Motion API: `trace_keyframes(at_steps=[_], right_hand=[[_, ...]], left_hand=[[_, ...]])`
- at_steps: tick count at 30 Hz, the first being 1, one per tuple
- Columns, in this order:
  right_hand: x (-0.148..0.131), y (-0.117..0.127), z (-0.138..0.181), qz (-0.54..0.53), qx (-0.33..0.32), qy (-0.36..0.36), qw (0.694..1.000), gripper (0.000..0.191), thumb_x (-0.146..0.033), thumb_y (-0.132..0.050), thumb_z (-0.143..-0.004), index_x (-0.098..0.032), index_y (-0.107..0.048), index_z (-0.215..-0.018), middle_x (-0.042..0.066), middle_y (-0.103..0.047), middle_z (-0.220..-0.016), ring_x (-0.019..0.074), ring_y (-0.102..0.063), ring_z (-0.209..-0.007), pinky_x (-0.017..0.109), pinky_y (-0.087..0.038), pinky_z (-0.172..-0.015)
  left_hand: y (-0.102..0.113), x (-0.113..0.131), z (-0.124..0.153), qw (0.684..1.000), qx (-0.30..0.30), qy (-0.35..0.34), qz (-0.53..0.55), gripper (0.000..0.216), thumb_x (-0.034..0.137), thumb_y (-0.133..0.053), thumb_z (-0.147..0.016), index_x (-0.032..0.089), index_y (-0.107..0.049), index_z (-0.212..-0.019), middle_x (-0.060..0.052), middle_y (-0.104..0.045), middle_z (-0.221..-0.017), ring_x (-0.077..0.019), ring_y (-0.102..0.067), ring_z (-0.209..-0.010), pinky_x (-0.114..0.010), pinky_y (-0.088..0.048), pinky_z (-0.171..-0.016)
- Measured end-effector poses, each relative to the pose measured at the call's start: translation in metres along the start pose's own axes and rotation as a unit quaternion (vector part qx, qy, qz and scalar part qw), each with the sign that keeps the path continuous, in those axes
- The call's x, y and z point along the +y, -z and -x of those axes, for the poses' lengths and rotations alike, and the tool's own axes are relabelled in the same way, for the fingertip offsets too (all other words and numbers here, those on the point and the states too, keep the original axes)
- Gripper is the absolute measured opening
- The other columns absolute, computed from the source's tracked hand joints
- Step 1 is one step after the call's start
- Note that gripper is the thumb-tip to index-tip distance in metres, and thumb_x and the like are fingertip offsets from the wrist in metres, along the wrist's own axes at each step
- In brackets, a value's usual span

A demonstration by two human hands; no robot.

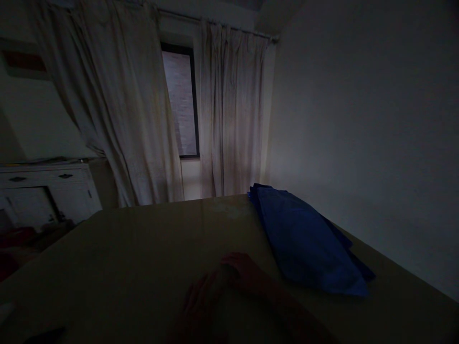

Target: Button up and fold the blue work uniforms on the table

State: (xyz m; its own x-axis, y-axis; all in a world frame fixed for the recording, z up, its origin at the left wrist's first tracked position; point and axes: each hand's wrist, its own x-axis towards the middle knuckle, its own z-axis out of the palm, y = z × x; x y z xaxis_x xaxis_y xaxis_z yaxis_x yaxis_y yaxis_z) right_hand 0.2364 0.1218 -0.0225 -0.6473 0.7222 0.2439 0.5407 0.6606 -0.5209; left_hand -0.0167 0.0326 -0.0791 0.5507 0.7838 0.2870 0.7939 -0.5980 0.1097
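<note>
The left hand (pixel 199 298) and the right hand (pixel 244 268) lie close together, low over the worktop (pixel 143 253). The left grip seems loose, its fingers reaching forward; the right one looks curved (the room is very dim). Whether either holds anything, I cannot tell.

The nearest thing is a layered pile of blue cloth (pixel 304 234), right of and beyond the right hand, apart from it, lying on the worktop along the wall side.

The likeliest trouble is the poor light: a hand could misjudge an edge or catch two layers instead of one, since the layers overlap unevenly. A sideways sweep of the right forearm could also push the pile askew.

The wall (pixel 358 143) limits reach on the right. A dark object (pixel 45 335) and a pale one (pixel 5 311), both too dim to name, sit at the lower left, well apart from the hands. Farther off are a white cabinet (pixel 73 196), long curtains (pixel 233 105) and a window (pixel 182 100); none blocks the hands.
</note>
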Motion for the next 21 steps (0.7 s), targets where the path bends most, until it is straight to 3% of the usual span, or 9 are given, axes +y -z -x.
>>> trace_keyframes(at_steps=[3, 8, 14, 21], right_hand=[[-0.006, 0.002, 0.002, -0.001, -0.004, -0.004, 1.000, 0.068, -0.069, -0.057, -0.093, -0.026, -0.057, -0.146, 0.012, -0.057, -0.149, 0.0296, -0.050, -0.137, 0.045, -0.034, -0.117], [-0.011, 0.002, 0.000, 0.013, 0.000, 0.001, 1.000, 0.068, -0.069, -0.057, -0.093, -0.024, -0.058, -0.145, 0.013, -0.059, -0.146, 0.0293, -0.053, -0.135, 0.044, -0.036, -0.116], [-0.014, 0.005, 0.000, 0.020, -0.007, 0.011, 1.000, 0.063, -0.059, -0.062, -0.094, -0.024, -0.057, -0.146, 0.012, -0.058, -0.147, 0.0290, -0.052, -0.136, 0.044, -0.035, -0.116], [-0.011, 0.007, -0.005, 0.069, 0.001, 0.000, 0.998, 0.064, -0.057, -0.064, -0.093, -0.024, -0.055, -0.147, 0.012, -0.056, -0.151, 0.0299, -0.051, -0.138, 0.045, -0.036, -0.117]], left_hand=[[0.010, 0.004, 0.001, 1.000, -0.015, 0.004, 0.008, 0.098, 0.064, -0.060, -0.090, 0.038, 0.001, -0.162, -0.009, -0.018, -0.168, -0.0427, -0.035, -0.149, -0.064, -0.038, -0.114], [0.018, 0.004, 0.002, 0.999, -0.039, 0.003, 0.007, 0.086, 0.060, -0.050, -0.098, 0.038, 0.007, -0.159, -0.003, -0.031, -0.165, -0.0325, -0.042, -0.147, -0.054, -0.033, -0.121], [0.022, 0.001, 0.002, 0.999, -0.050, -0.009, 0.000, 0.068, 0.057, -0.046, -0.102, 0.043, -0.011, -0.158, -0.002, -0.031, -0.164, -0.0327, -0.043, -0.146, -0.055, -0.037, -0.119], [0.014, -0.002, 0.003, 0.999, -0.046, -0.012, -0.013, 0.071, 0.061, -0.049, -0.098, 0.040, -0.019, -0.160, -0.005, -0.030, -0.164, -0.0367, -0.040, -0.148, -0.063, -0.039, -0.117]])
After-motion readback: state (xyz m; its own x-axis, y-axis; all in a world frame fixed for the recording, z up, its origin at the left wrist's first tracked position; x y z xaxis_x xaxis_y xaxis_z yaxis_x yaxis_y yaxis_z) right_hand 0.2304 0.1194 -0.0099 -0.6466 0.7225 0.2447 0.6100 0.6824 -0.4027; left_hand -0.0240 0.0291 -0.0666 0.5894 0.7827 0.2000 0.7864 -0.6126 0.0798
